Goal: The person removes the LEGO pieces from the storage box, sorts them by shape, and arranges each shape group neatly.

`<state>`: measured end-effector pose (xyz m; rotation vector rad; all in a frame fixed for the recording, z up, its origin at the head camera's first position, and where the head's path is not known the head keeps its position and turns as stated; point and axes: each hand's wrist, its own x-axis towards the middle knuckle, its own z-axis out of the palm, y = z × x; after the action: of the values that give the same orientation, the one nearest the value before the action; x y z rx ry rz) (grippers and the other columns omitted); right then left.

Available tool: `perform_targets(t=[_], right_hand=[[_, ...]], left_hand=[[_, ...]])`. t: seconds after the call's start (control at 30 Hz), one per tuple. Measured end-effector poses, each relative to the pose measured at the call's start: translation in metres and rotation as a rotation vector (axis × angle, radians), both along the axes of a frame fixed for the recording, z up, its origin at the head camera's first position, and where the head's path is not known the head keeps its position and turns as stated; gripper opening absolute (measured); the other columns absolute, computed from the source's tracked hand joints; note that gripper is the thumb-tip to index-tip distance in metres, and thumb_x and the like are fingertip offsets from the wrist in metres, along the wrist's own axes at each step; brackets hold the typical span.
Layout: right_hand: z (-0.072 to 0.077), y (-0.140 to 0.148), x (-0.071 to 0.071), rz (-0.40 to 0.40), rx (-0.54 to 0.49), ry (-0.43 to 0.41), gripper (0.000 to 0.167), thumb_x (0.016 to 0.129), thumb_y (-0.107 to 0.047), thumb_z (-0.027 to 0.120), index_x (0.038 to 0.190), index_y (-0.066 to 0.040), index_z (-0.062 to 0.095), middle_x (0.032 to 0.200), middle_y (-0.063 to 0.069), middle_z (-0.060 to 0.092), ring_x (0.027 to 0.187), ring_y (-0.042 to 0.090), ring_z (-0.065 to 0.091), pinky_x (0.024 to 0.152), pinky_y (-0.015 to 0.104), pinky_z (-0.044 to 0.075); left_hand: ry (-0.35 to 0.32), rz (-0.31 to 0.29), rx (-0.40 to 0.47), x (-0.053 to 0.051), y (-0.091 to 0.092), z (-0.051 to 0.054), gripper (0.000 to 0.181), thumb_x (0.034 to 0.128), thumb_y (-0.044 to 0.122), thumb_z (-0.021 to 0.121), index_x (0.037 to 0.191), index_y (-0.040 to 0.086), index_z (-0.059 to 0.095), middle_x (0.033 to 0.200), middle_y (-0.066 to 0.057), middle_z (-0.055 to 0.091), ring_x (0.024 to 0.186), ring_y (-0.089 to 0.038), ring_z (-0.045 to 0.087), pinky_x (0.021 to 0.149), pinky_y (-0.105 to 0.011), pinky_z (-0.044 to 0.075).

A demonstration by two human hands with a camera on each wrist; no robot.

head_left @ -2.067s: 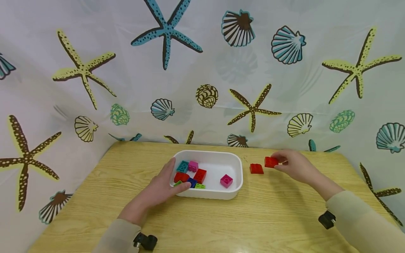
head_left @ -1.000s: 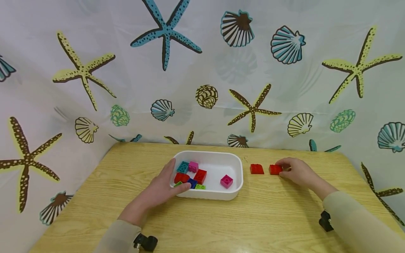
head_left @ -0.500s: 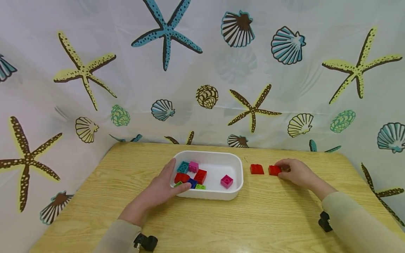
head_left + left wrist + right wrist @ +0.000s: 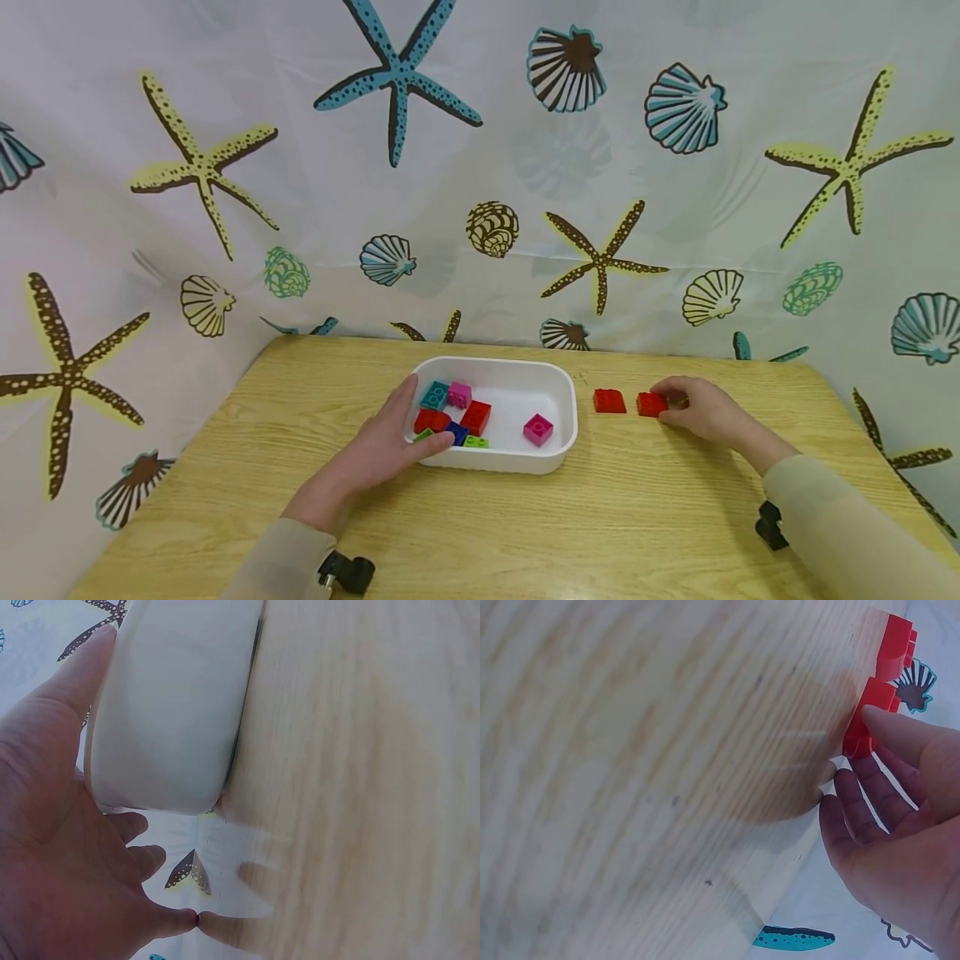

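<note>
The right hand point(image 4: 701, 408) pinches a red brick point(image 4: 651, 405) that sits on the table, right of another red brick point(image 4: 609, 401); a small gap separates the two. In the right wrist view the thumb of the right hand point(image 4: 900, 817) lies on the near side of the held red brick point(image 4: 869, 712), and the other red brick point(image 4: 895, 646) stands beyond it. The left hand point(image 4: 378, 442) holds the left end of a white bin point(image 4: 517, 461), thumb over the front rim. Seen from the left wrist, the left hand point(image 4: 67, 802) spreads around the bin's end point(image 4: 172, 712).
Inside the bin are a teal brick point(image 4: 435, 395), two pink ones, red pieces, a blue brick point(image 4: 456, 433) and lime green pieces. The wooden table point(image 4: 525, 533) reaches back to a patterned curtain point(image 4: 480, 300) with starfish and shells.
Since the earliest frame the right hand has moved a little right and lowered the red brick onto the table. Over the last half second hardly anything differs. The left hand stays on the bin.
</note>
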<state>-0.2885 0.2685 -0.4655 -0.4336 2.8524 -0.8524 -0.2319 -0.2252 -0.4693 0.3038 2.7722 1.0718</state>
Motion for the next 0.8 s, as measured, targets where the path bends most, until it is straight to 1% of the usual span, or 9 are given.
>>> perform_targets(t=[0.13, 0.23, 0.3, 0.43, 0.6, 0.8], right_hand=[[-0.002, 0.000, -0.001, 0.004, -0.003, -0.005, 0.050, 0.101, -0.011, 0.081, 0.146, 0.004, 0.065, 0.144, 0.027, 0.066, 0.128, 0.047, 0.062, 0.113, 0.065, 0.049], [0.000, -0.003, -0.001, 0.001, -0.017, -0.007, 0.055, 0.102, -0.015, 0.081, 0.150, 0.003, 0.062, 0.147, 0.028, 0.064, 0.134, 0.049, 0.059, 0.115, 0.066, 0.047], [0.005, -0.008, 0.000, 0.008, -0.028, 0.009, 0.057, 0.103, -0.017, 0.080, 0.152, 0.003, 0.059, 0.149, 0.028, 0.063, 0.138, 0.051, 0.056, 0.117, 0.068, 0.045], [0.021, -0.025, 0.001, 0.026, -0.042, 0.066, 0.060, 0.105, -0.020, 0.079, 0.157, 0.000, 0.057, 0.157, 0.027, 0.058, 0.147, 0.053, 0.048, 0.119, 0.070, 0.041], [0.036, -0.050, 0.004, 0.065, -0.052, 0.115, 0.063, 0.104, -0.020, 0.081, 0.160, -0.005, 0.056, 0.163, 0.023, 0.053, 0.152, 0.051, 0.045, 0.121, 0.071, 0.039], [0.046, -0.078, 0.009, 0.142, -0.084, 0.182, 0.066, 0.102, -0.016, 0.083, 0.160, -0.004, 0.056, 0.164, 0.022, 0.053, 0.153, 0.048, 0.045, 0.123, 0.067, 0.038]], left_hand=[[-0.003, 0.000, -0.005, 0.000, 0.000, -0.001, 0.124, 0.0968, 0.062, 0.079, 0.178, 0.009, 0.000, 0.183, -0.021, 0.010, 0.165, -0.053, 0.015, 0.122, -0.079, 0.027], [-0.008, 0.000, -0.012, 0.000, 0.000, -0.001, 0.125, 0.0966, 0.063, 0.078, 0.178, 0.009, -0.001, 0.183, -0.021, 0.009, 0.165, -0.053, 0.014, 0.122, -0.079, 0.026], [-0.009, 0.000, -0.019, 0.001, 0.000, 0.000, 0.126, 0.0965, 0.065, 0.077, 0.178, 0.009, -0.001, 0.183, -0.021, 0.009, 0.165, -0.053, 0.014, 0.123, -0.080, 0.022], [-0.004, -0.002, -0.020, 0.000, 0.000, 0.001, 0.125, 0.0972, 0.065, 0.076, 0.177, 0.009, -0.002, 0.183, -0.021, 0.008, 0.166, -0.052, 0.013, 0.123, -0.082, 0.016], [0.011, -0.009, -0.013, 0.000, -0.001, -0.001, 0.126, 0.0969, 0.065, 0.077, 0.177, 0.006, -0.001, 0.183, -0.022, 0.009, 0.165, -0.053, 0.015, 0.123, -0.080, 0.021], [0.016, -0.018, -0.007, -0.001, -0.001, -0.003, 0.127, 0.0968, 0.065, 0.077, 0.177, 0.006, -0.001, 0.183, -0.023, 0.009, 0.165, -0.053, 0.015, 0.124, -0.078, 0.024]])
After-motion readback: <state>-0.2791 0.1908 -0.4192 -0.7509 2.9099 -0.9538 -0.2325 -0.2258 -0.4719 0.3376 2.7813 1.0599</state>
